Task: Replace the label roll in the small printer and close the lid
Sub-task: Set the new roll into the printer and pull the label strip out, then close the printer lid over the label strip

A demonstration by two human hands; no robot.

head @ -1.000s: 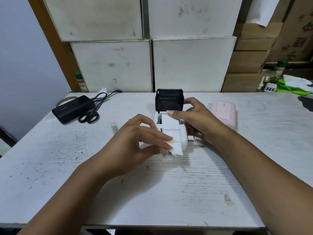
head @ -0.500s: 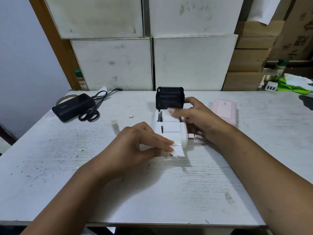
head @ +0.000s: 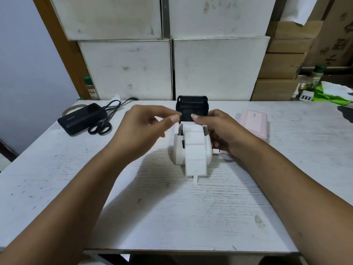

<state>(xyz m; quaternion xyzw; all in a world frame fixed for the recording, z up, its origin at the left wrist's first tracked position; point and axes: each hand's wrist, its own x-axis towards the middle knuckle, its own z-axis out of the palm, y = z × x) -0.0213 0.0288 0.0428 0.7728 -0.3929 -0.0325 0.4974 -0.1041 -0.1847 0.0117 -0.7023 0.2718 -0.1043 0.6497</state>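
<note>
Centrally on the white bench (head: pixel 172 217) sits the small white printer (head: pixel 178 150), black lid (head: pixel 192 108) standing upright and open. Label roll (head: pixel 193 136) lies in the bay, its strip (head: pixel 195 165) draped over the front onto the bench. Left hand (head: pixel 145 131) hovers left of the lid, fingers loosely curled, gripping nothing. Right hand (head: pixel 223 131) rests against the printer's right side, thumb by the lid's lower edge; firmness of grasp unclear. Scissors (head: pixel 100 128) and a black power bank (head: pixel 82 118) lie far left.

Right hand (head: pixel 219 129) hides printer's (head: pixel 178 150) right side — left hand (head: pixel 141 129) blurred (grip unclear).
</note>
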